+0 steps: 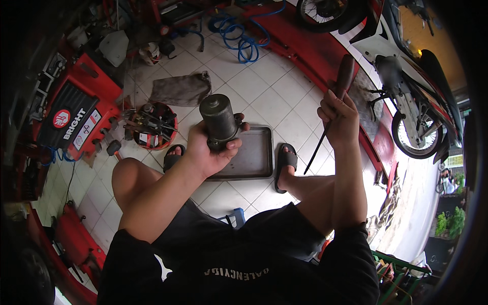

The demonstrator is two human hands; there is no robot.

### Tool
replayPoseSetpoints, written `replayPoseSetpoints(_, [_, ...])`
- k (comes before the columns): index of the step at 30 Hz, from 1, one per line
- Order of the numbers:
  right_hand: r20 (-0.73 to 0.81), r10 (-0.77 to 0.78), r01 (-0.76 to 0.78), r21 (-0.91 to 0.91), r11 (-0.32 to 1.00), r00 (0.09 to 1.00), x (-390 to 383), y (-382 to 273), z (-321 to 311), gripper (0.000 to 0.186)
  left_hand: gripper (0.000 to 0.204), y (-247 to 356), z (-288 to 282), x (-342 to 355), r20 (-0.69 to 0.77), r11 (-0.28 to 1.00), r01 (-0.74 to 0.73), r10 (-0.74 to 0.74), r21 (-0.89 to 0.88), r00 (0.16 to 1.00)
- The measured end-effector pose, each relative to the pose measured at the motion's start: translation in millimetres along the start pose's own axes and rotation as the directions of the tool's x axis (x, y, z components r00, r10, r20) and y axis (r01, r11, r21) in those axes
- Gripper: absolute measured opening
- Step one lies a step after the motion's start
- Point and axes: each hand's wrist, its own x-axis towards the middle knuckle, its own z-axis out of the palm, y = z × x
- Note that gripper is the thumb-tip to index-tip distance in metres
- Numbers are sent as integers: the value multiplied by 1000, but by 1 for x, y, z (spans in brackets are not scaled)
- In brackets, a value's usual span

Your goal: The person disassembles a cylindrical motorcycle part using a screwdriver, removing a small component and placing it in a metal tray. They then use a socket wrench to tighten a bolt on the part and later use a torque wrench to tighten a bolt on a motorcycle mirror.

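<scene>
The left hand (200, 152) curls its fingers around a dark metal motor (217, 118), shaped like a fat can, and grips it from below. The motor is up in the air, and from here it hides the left part of the tray. The right hand (337, 116) is closed around a screwdriver (345, 73). The thick handle sticks up out of the fist, and the thin rod points down and to the left. The tip is well apart from the motor.

The flat gray tray (258, 155) lies on the white tile floor (287, 96), between two feet in black sandals (287, 158). Past the tray lies a brown rag (180, 89). To the left of the tray is a round red tub (175, 133) full of tools, near a big red machine (89, 109). Farther off, a curly blue hose (247, 51) lies on the floor. On the right stands a motorbike (406, 104), past a long red ramp (305, 66)
</scene>
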Motion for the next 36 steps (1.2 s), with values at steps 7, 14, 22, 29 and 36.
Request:
replayPoseSetpoints(7, [-53, -169, 138, -373, 917, 984, 4, 19, 11, 29, 47, 2, 5, -8, 81, 987, -79, 69, 137, 994])
replayPoseSetpoints(14, [-163, 391, -376, -735, 564, 906, 13, 141, 22, 44, 50, 16, 7, -17, 114, 948, -230, 209, 218, 971])
replayPoseSetpoints(22, [-106, 738, 17, -987, -158, 667, -49, 344, -47, 57, 47, 26, 16, -38, 52, 916, -326, 323, 233, 945])
replayPoseSetpoints(29, [-423, 690, -353, -901, -252, 587, -86, 456, -43, 48, 40, 19, -2, -55, 54, 881, -367, 369, 299, 928])
replayPoseSetpoints(36, [-472, 689, -448, -863, -234, 550, -104, 467, -58, 45, 50, 19, -22, -43, 139, 653, -321, 315, 686, 939])
